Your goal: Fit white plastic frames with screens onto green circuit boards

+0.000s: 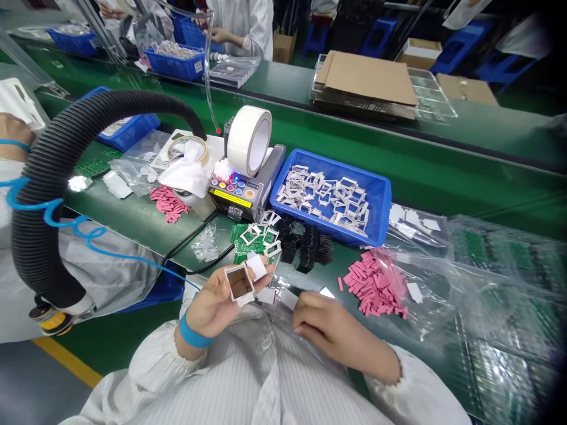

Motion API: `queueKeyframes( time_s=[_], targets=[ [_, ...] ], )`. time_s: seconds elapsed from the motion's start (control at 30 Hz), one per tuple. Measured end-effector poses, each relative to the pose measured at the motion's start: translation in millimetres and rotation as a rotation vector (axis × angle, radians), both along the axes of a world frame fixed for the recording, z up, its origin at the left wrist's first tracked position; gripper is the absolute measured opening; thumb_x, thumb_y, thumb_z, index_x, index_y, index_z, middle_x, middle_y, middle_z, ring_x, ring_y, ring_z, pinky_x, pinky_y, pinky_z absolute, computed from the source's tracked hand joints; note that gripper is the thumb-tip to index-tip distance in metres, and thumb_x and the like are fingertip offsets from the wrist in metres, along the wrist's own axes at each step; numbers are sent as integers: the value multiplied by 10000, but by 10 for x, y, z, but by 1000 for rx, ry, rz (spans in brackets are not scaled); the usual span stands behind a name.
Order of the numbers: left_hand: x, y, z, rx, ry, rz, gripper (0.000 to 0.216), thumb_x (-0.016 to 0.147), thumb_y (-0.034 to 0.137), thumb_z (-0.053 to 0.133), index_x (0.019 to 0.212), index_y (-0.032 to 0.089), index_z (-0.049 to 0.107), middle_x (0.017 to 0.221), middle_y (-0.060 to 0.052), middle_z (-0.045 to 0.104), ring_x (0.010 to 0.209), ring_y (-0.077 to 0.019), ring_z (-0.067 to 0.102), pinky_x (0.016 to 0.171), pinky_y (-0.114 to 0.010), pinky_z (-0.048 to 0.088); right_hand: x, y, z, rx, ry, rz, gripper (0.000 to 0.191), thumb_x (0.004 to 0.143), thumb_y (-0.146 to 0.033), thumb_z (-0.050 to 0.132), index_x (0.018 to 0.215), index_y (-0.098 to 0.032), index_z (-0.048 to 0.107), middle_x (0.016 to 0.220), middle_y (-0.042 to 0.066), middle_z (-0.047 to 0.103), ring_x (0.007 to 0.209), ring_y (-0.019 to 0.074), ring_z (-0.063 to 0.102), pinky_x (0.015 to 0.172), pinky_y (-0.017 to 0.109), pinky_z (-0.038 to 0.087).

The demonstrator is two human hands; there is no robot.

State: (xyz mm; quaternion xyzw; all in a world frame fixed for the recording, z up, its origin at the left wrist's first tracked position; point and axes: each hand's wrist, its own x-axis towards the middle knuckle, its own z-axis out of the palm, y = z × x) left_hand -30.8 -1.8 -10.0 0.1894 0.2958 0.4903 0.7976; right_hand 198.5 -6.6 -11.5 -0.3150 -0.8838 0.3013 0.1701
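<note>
My left hand, a blue band on its wrist, holds a small white square frame with a brownish, glossy inner face. A white square piece rests against the fingers of that same hand. Just right of it, my right hand is closed with its fingertips pressed together low over the bench edge. Whatever those fingers pinch is hidden. Between the hands lie small white pieces on clear plastic. Beyond the left hand are green circuit boards with a few white frames on top, beside stacked black parts.
A blue bin holds many white frames. Left of it stands a tape dispenser with a white tape roll. Pink strips lie at right, near trays of boards. A black hose arches at left, near a co-worker's hand.
</note>
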Motion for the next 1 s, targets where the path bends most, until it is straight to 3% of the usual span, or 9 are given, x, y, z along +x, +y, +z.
queueKeyframes(
  time_s=[0.1,0.2,0.43,0.5,0.6,0.7,0.8,0.9,1.0],
  targets=[
    [40,-22,-19,-29,-59,-61,372,606,474,765,821,171,742,1135,-107,679,1175,-348,540,1110,-535,243,83,-50,-257,227,-175,34,300,952,-201,377,736,-180,585,663,18,553,588,139,483,550,282,366],
    [112,-42,-29,-50,-127,-111,358,598,445,782,830,175,743,1135,-103,678,1115,-325,584,1089,-531,275,110,-60,-376,268,-178,-8,298,952,-191,378,765,-165,609,663,29,564,589,146,478,550,298,330],
    [159,-64,11,-24,-203,-220,357,615,412,781,861,155,743,1237,-124,622,1064,-285,612,1036,-470,368,159,54,-235,298,-97,-111,222,925,-239,465,769,-176,610,616,10,552,550,127,487,519,279,316],
    [165,-68,31,-17,-223,-262,351,621,422,774,855,161,746,1285,-121,591,1049,-277,621,1012,-447,398,153,113,-84,200,35,-202,183,923,-240,465,817,-184,604,623,6,550,547,120,496,509,260,344],
    [203,-65,64,-7,-274,-333,356,613,437,775,845,168,749,1316,-112,569,1022,-263,638,968,-412,442,66,241,167,-138,379,-254,210,915,-348,485,1015,-216,613,788,43,598,700,147,568,599,270,450],
    [253,-52,111,6,-326,-377,356,611,432,778,848,168,748,1256,-119,617,992,-252,656,941,-404,457,-101,375,296,-494,565,-43,367,869,-489,521,1124,-244,621,1043,84,592,977,196,578,825,353,483],
    [267,-33,169,40,-376,-385,316,646,391,762,856,155,747,1198,-113,653,962,-256,668,916,-420,456,-252,437,271,-735,679,137,359,810,-527,588,1035,-259,670,1109,67,584,1027,199,573,897,386,457],
    [227,-7,194,60,-363,-417,341,641,383,764,861,122,743,1132,-138,680,1013,-297,644,907,-429,468,-296,415,244,-805,807,119,335,792,-527,611,1004,-271,662,1067,53,615,929,183,603,795,355,500],
    [174,13,152,35,-321,-460,420,607,403,780,878,86,729,915,-161,732,957,-312,658,880,-451,483,-231,374,358,-561,815,33,328,887,-454,517,1152,-277,595,967,53,632,870,163,600,738,325,509]
  ],
)
